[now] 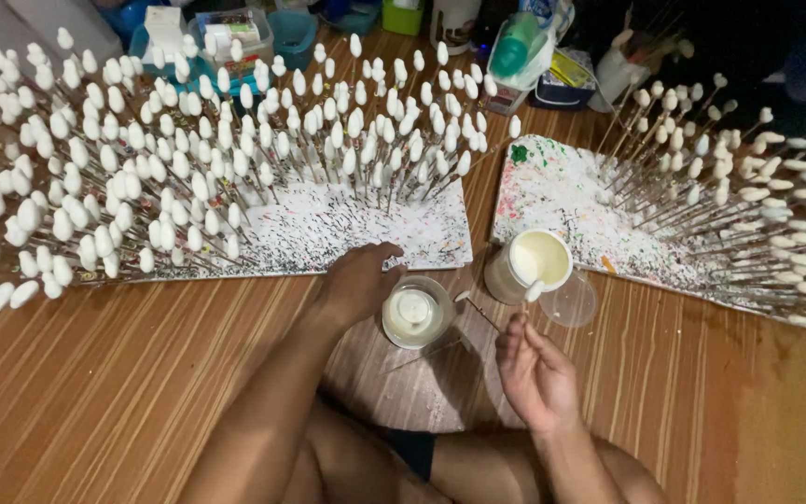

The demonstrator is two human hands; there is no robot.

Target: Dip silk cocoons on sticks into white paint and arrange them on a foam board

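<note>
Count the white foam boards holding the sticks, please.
2. One paint-speckled foam board lies at the left, above the left hand. The other foam board lies at the right, behind the cup of white liquid. More may be hidden outside the view.

A single head-worn camera looks steeply down from close above the seated person's lap – facing forward over the wooden floor (142,392) – toward the foam boards (347,229) ahead.
</note>
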